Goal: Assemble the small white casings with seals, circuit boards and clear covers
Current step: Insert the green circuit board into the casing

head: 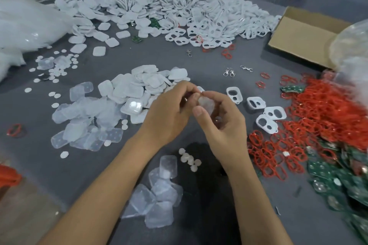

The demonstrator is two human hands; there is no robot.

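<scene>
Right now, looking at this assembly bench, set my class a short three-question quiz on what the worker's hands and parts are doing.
1. True or false: the red rubber seal rings are heaped on the worker's right.
2. What do both hands hold? A) clear plastic cover B) silver metal clasp C) green circuit board
3. Fill in: the brown cardboard box sits at the far ____.

Key: 1 true. 2 A: the left hand and right hand pinch the clear plastic cover. 3 right.
</scene>
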